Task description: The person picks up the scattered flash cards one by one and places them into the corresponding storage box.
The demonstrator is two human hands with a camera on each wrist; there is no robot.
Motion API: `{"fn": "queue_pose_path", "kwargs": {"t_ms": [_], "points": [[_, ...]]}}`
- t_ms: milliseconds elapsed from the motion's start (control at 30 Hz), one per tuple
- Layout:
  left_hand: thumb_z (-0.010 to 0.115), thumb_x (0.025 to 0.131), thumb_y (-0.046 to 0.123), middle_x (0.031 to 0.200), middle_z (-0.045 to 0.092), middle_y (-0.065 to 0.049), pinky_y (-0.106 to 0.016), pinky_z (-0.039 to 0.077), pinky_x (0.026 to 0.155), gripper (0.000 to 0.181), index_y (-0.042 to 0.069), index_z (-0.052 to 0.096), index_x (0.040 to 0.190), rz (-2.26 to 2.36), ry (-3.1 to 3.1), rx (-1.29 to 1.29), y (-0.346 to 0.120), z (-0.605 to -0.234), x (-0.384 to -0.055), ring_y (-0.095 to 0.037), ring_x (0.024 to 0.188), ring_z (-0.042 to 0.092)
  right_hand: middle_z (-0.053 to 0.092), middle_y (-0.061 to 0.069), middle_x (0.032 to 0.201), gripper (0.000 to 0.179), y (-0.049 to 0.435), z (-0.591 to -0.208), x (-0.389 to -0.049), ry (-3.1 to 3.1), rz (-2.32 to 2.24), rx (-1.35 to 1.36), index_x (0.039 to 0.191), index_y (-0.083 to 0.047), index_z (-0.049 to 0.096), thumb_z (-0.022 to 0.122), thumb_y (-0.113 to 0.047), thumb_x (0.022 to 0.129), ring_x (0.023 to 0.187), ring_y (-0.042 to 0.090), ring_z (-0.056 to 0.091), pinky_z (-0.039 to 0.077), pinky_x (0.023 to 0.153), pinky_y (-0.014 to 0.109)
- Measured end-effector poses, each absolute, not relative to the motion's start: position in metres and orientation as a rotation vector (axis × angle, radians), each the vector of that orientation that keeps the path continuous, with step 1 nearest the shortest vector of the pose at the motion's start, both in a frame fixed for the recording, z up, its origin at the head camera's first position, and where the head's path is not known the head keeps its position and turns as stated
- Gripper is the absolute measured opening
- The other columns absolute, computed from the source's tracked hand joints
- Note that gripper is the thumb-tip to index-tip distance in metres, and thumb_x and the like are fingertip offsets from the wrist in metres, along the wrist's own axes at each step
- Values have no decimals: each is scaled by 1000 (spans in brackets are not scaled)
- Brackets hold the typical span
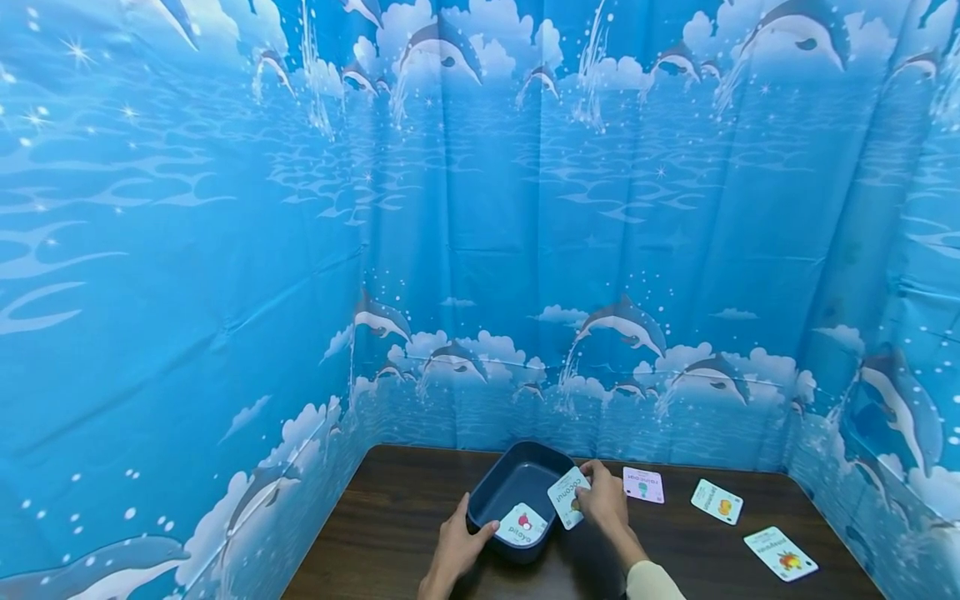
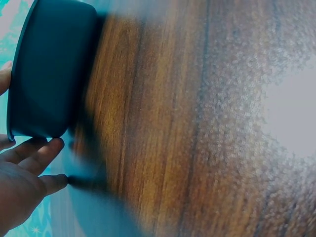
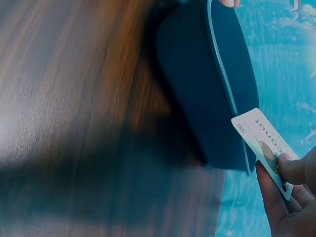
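Note:
A dark blue rectangular bin [image 1: 491, 487] stands on the table, seen from its side in the left wrist view and the right wrist view. My left hand [image 1: 459, 540] grips its near left side, thumb over the rim and fingers along the outer wall. Inside the near end lies a white card [image 1: 516, 527] printed "pitaya", its left edge by my left thumb. My right hand [image 1: 604, 500] pinches a card [image 3: 260, 129] printed "coconut" between thumb and fingers. That card is tilted and overlaps the bin's right rim in the head view.
On the dark wooden table [image 1: 375, 517], right of the bin, lie a pink "raincoat" card [image 1: 643, 485], a green-edged card [image 1: 717, 502] with an orange-coloured picture and another card [image 1: 780, 553] with a red-yellow picture. Blue dolphin curtains [image 1: 495, 250] surround the table's back and sides.

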State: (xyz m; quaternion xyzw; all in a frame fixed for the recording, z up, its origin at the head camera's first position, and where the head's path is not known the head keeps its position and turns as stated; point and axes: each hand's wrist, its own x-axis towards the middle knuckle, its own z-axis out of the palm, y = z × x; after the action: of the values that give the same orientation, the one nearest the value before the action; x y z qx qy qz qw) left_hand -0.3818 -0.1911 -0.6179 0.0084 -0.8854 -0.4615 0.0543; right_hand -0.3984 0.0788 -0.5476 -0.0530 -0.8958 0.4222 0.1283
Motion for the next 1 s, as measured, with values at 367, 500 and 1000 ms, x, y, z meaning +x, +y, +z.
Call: {"fn": "queue_pose_path", "kwargs": {"t_ms": [367,500,1000], "points": [[83,95,39,147,55,-40,-71,51,104,93,-11,38,159,-1382,-2692,17,-191,-619,-378,-51,127,63,73,20,106,27,41,-546,-399,-2598,1329,-115,121,-2,67,75,3,96,83,26,67,61,67,39],[83,95,39,147,56,-40,-71,51,104,93,-11,38,159,-1381,-2675,-6,-192,-620,-379,-51,128,63,72,18,104,27,30,-549,-398,-2604,1302,-103,120,-4,68,76,1,95,82,25,66,60,68,40],[82,96,37,148,55,-41,-70,51,106,92,-12,37,160,-1378,-2677,-13,-191,-618,-378,-53,131,61,70,15,105,24,11,-555,-400,-2644,1317,-42,118,-8,67,74,0,96,82,24,67,59,69,41]]}}
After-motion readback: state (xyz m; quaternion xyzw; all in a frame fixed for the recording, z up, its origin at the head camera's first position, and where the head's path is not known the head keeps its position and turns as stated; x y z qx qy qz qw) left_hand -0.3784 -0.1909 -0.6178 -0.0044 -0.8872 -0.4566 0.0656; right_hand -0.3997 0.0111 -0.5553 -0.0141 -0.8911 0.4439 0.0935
